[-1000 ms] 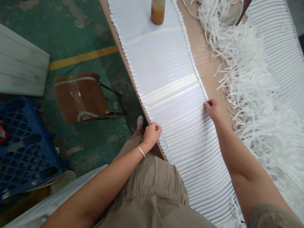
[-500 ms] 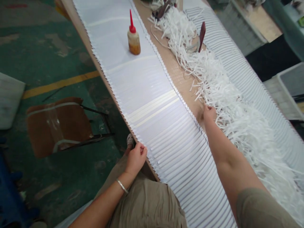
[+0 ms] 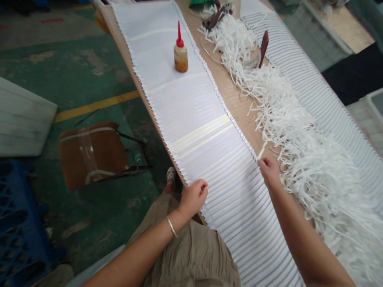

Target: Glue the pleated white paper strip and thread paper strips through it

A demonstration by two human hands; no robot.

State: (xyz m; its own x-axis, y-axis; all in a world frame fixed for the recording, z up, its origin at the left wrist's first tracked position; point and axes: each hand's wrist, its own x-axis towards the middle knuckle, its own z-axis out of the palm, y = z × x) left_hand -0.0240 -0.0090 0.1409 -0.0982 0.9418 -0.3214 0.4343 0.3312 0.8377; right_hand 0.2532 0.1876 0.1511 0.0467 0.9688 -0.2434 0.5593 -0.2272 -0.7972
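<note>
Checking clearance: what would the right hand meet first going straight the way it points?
The right hand would probably meet the white striped panel first, at its scalloped edge just ahead; depth is unclear, so they may be touching.

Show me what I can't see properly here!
All in the head view:
Left hand: curled fingers hide whether it holds anything.
Pale strip: the right hand covers its near end.
Blue crate: cut off by the left edge.
White strip pile: overlapping strips hide how many there are.
</note>
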